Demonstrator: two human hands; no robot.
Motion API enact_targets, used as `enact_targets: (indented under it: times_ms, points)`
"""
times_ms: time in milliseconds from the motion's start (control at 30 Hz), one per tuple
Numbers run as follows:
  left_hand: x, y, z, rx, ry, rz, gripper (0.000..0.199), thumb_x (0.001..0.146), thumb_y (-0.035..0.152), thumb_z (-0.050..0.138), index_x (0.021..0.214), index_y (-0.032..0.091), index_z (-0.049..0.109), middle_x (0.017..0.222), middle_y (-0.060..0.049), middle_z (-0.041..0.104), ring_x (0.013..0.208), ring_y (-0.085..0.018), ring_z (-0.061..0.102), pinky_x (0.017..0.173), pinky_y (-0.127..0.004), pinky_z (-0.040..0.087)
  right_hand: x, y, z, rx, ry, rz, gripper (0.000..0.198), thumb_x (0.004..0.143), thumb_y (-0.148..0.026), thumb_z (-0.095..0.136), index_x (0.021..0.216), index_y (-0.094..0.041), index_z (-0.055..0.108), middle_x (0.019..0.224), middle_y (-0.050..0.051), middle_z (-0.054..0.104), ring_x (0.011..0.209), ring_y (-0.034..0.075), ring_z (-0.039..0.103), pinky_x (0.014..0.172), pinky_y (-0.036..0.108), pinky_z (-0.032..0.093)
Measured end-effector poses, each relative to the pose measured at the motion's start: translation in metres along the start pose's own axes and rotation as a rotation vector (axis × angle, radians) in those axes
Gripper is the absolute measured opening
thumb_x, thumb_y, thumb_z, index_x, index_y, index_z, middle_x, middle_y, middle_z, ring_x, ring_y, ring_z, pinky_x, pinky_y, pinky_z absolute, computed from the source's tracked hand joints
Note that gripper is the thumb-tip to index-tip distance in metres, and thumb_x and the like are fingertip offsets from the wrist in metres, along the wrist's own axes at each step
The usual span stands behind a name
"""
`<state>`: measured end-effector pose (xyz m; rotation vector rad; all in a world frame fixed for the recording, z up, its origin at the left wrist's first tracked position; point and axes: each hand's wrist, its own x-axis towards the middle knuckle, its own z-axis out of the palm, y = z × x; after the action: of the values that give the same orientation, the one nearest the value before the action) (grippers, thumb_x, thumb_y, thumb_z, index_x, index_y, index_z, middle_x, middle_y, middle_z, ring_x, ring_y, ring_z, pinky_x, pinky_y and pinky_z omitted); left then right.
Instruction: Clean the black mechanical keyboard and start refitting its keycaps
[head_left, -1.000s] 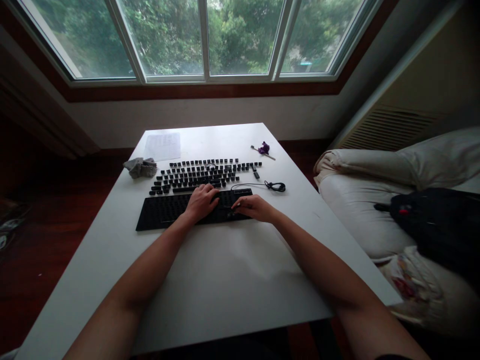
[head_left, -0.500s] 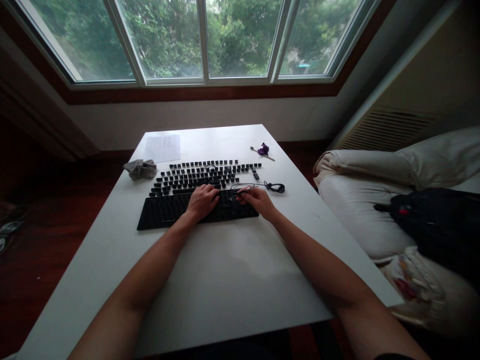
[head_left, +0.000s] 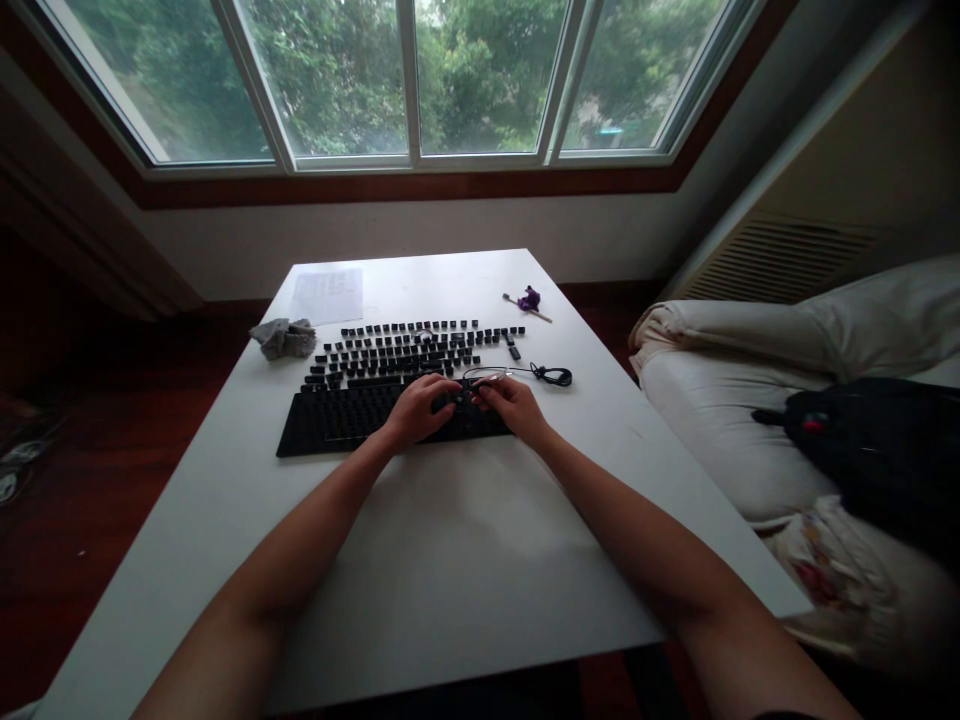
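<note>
A black keyboard [head_left: 341, 418] lies on the table, much of its key area bare of caps. Over its right half is my left hand [head_left: 420, 410], fingers curved, with a gap between thumb and forefinger; nothing is plainly visible in it. Close beside it, my right hand [head_left: 514, 403] is closed in a pinch on a small thin tool [head_left: 493, 377] with a metallic glint, too small to make out fully. Its tip is by the keyboard's right part, partly hidden by the fingers. Several rows of loose black keycaps [head_left: 390, 352] stand just behind the keyboard.
A coiled black cable [head_left: 553, 376] lies right of the keyboard. Farther back are a thin brush [head_left: 540, 316], a purple crumpled thing [head_left: 529, 298], a grey cloth [head_left: 283, 339] and a paper sheet [head_left: 327, 295] on the white table [head_left: 465, 560]. A couch [head_left: 705, 420] stands at the right.
My left hand has shifted right along the keyboard, close to my right hand, and its thumb and forefinger have parted. My right hand stays nearly in place, still pinching the tool.
</note>
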<state>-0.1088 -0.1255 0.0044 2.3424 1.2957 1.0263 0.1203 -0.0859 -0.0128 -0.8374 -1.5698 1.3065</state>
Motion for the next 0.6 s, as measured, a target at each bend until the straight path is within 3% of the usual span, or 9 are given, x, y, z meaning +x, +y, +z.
enact_targets:
  times_ms: [267,600]
  points:
    - [0.002,0.000,0.007,-0.223,-0.028,-0.057,0.022,0.094,0.022,0.059,0.112,0.023,0.071,0.103,-0.005,0.064,0.091,-0.017,0.061,0.081,-0.030,0.049,-0.003,-0.004,0.000,0.056,-0.007,0.004,0.039,0.084,-0.051,0.072,0.104,-0.019,0.070,0.090,0.006,0.074,0.079,0.020,0.072,0.067,0.032,0.060]
    - [0.002,0.005,0.012,-0.274,-0.070,-0.132,0.027,0.100,0.028,0.046,0.112,0.022,0.070,0.103,-0.006,0.058,0.092,-0.018,0.058,0.085,-0.031,0.047,-0.006,-0.009,0.005,0.147,0.006,0.024,0.039,0.083,-0.053,0.073,0.104,-0.020,0.070,0.085,0.004,0.074,0.081,0.021,0.073,0.070,0.033,0.061]
